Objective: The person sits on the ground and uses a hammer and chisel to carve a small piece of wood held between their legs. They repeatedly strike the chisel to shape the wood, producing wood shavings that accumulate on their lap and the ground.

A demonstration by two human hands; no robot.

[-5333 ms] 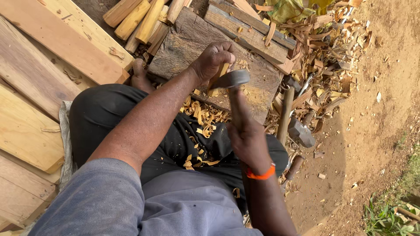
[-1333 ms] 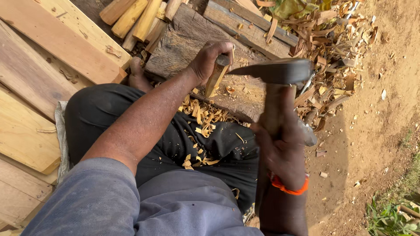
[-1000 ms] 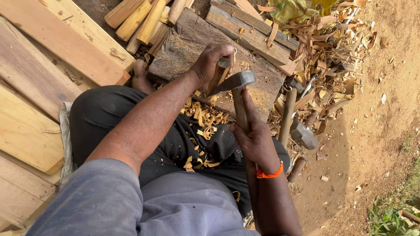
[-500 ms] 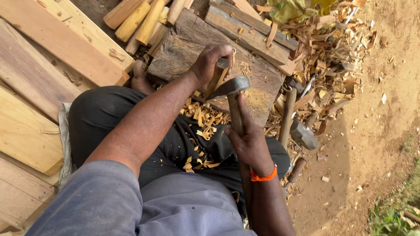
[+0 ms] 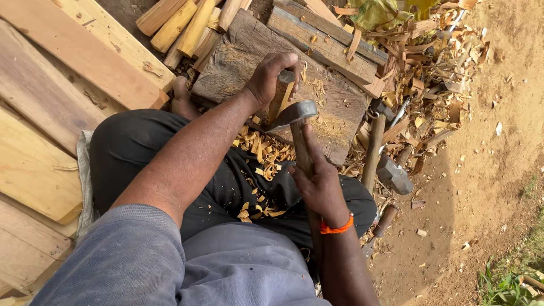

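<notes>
Place: outdoor woodworking yard on bare dirt ground (image 5: 487,170)
Evidence: sawn planks (image 5: 51,113) at left, chopping block (image 5: 334,107) at centre, wood shavings (image 5: 436,73) upper right, grass (image 5: 510,277) lower right

I see pale yellow planks (image 5: 34,164) along the left of the frame, with warmer orange-tan boards (image 5: 85,51) above them. The chopping block (image 5: 334,113) at upper centre is weathered grey-brown, scored with lighter cut marks. The adze head (image 5: 292,113) is dull steel grey, and its handle (image 5: 300,150) is dark brown. The trousers (image 5: 147,147) are black, flecked with golden-yellow shavings (image 5: 266,153). My sleeve (image 5: 130,260) at the bottom is faded blue-grey. A bright orange band (image 5: 336,228) circles the right wrist. The ground (image 5: 498,170) on the right is reddish-brown earth, with green grass (image 5: 510,280) at the lower right corner.
</notes>
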